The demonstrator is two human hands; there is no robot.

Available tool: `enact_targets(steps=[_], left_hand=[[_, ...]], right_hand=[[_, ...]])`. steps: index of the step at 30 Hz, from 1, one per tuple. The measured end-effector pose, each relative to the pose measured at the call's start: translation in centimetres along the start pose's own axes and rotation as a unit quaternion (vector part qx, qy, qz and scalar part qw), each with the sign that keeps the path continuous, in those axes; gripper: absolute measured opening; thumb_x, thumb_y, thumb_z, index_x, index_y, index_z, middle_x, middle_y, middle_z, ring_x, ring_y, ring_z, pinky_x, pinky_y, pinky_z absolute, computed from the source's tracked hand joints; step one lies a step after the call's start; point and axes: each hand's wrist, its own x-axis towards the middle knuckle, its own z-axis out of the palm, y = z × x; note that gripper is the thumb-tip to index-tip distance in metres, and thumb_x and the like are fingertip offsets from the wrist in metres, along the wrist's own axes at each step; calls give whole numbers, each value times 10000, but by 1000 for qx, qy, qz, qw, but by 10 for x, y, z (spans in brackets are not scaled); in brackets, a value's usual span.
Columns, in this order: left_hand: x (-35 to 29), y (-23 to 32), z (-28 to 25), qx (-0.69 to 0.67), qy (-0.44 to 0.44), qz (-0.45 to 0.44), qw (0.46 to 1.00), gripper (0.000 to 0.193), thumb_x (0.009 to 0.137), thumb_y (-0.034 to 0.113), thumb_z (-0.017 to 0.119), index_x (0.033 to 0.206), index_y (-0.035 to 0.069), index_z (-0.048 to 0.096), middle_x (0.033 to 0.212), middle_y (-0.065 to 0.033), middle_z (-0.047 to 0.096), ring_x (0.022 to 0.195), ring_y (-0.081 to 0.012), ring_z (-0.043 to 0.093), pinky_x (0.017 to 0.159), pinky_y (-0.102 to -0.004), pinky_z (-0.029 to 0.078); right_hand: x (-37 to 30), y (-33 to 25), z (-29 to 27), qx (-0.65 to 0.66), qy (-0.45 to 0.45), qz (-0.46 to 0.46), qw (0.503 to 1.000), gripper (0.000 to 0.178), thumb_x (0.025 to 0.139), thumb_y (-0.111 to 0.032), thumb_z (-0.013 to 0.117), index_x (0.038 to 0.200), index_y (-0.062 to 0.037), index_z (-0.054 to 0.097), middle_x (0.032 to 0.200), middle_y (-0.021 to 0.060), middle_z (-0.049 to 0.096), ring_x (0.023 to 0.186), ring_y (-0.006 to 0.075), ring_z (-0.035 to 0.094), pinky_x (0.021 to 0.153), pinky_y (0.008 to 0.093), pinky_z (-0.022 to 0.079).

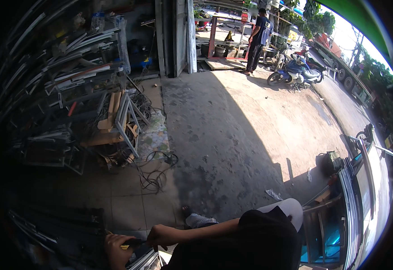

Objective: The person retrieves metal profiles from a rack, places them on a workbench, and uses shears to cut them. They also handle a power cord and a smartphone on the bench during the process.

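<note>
Seemingly both my left hand and right hand close fingers around a slim yellow-and-black rigid tool handle; it looks light, best gripped mid-shaft.

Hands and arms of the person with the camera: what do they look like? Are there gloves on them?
No gloves. The left hand and the right hand are both bare, with no rings or watch that I can make out. The right forearm is bare too, up to a loose black sleeve. The left arm is cut off by the picture's lower edge.
</note>
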Motion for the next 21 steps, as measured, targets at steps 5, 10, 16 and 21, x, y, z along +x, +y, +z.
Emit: enact_targets(steps=[5, 10, 16, 21], left_hand=[[-1, -2, 4, -14, 3, 1, 1000, 209, 572, 34, 725, 774, 89, 734, 759, -71, 703, 774, -256, 658, 895, -386, 420], [-2, -12, 1, -4, -10, 29, 1000, 153, 694, 166, 678, 820, 109, 742, 816, -49, 705, 816, -238, 645, 879, -387, 426], [0, -10, -1, 19, 5, 58, 998, 195, 787, 260, 679, 829, 77, 735, 827, -51, 717, 822, -205, 656, 837, -389, 457], [0, 2, 3, -4, -9, -10, 1000, 223, 566, 34, 728, 785, 74, 731, 778, -91, 706, 789, -280, 658, 868, -393, 437]], right_hand=[[48, 36, -35, 131, -285, -48, 948, 563, 1019, -429, 452, 898, 77, 667, 735, 157, 690, 619, 218, 678, 560, 319, 539], [34, 89, -58, 171, -480, -86, 856, 640, 1028, -488, 359, 924, 80, 637, 816, 196, 691, 591, 220, 635, 553, 322, 511], [-26, 59, -51, 59, -106, 7, 993, 324, 927, -256, 591, 857, 46, 681, 821, 94, 731, 536, 127, 618, 477, 263, 453], [-61, 11, -21, -12, 26, 14, 999, 329, 951, -234, 577, 862, 56, 705, 773, 109, 720, 672, 129, 690, 610, 292, 523]])
